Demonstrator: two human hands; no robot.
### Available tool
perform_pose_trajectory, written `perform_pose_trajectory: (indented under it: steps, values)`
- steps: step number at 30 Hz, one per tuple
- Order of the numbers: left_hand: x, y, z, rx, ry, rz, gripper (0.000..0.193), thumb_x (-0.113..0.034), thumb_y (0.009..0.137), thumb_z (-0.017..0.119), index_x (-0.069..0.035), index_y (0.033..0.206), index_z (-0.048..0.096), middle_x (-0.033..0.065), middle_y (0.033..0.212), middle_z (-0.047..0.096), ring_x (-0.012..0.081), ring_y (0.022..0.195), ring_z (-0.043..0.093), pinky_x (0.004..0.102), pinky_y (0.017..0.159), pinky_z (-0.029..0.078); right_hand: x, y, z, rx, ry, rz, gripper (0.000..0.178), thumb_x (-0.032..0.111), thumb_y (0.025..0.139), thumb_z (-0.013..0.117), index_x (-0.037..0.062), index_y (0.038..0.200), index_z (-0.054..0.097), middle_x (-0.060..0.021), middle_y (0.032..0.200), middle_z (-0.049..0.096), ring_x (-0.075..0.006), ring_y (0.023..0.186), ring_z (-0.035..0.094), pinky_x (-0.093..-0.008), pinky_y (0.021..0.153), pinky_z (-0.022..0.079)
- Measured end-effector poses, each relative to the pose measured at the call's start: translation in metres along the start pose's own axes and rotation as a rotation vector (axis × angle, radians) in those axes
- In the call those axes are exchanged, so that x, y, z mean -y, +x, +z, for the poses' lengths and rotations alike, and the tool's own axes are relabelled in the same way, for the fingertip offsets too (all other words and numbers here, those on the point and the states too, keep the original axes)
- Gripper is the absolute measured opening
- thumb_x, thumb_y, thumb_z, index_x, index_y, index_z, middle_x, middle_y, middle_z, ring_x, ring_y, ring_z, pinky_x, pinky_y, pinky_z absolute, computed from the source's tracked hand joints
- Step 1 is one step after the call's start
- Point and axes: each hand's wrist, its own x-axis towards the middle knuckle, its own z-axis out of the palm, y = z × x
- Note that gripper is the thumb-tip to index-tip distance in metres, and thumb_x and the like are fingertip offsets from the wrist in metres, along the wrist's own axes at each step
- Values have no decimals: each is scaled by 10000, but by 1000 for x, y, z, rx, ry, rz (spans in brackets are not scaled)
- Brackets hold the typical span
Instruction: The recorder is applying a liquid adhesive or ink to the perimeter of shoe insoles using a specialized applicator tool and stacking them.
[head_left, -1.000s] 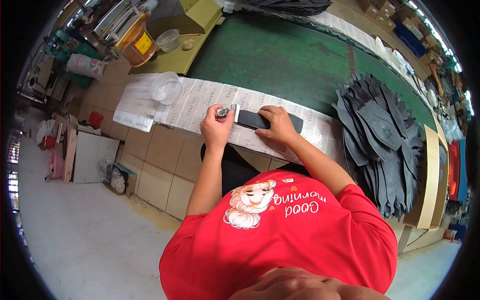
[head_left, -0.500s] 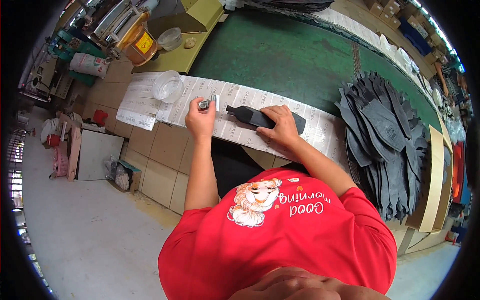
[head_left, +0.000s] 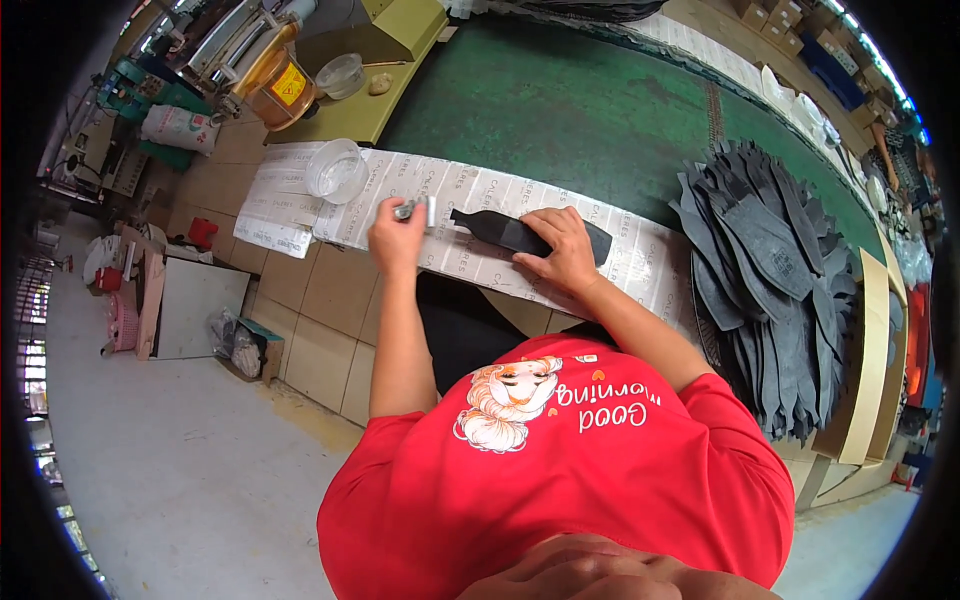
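**benchwatcher:** Green-topped bench point(head_left: 600, 110) runs across the top of our view, with a strip of white printed paper point(head_left: 480, 215) laid along its near edge. Tiled floor below it, a red shirt filling the bottom. We see a flat black sole-shaped piece point(head_left: 505, 232) lying on that paper, narrow end pointing left.

**sole_guy:** Yep, and our right hand point(head_left: 555, 250) is pressed flat on top of it, fingers spread over the wider right part. No real grip there, the hand is open and just pinning the piece down to the paper.

**benchwatcher:** Our left hand point(head_left: 395, 238) is a different story. That grip is closed around a small metal tool point(head_left: 415, 211), a shiny stubby thing sticking out above the fist. Hard to tell exactly what kind of tool, it's too small for us to say.

**sole_guy:** Agreed. The tool sits just left of the black piece's narrow tip, near it, but we can't tell if it touches.

**benchwatcher:** Left of that hand there's a clear round container point(head_left: 337, 170) standing on the paper. Further up, a yellow-green surface point(head_left: 350, 115) with a small clear bowl point(head_left: 342, 75) and an amber jug point(head_left: 280, 88).

**sole_guy:** And off to the right, a big fanned heap of dark grey cut pieces point(head_left: 770, 260) piled on the bench, well apart from both hands.
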Motion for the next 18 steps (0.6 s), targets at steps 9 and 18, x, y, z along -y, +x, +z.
perform_pose_trajectory:
  steps: [9,18]
  values:
    - [35,2,-18,-31,-543,-64,252,-95,845,730,22,1031,607,80,854,677,129,758,645,265,651,516,-5,21,-66,-235,103,142,555,318,676,819,32,1110,622,-143,1109,632,-336,1016,591,-414,908,473]
    - [23,-6,-12,18,-768,-118,220,-82,871,697,22,1042,604,33,818,632,72,690,553,224,622,461,-11,39,-155,43,-67,580,535,287,653,828,4,1080,672,-148,1060,602,-296,1019,586,-358,910,465]
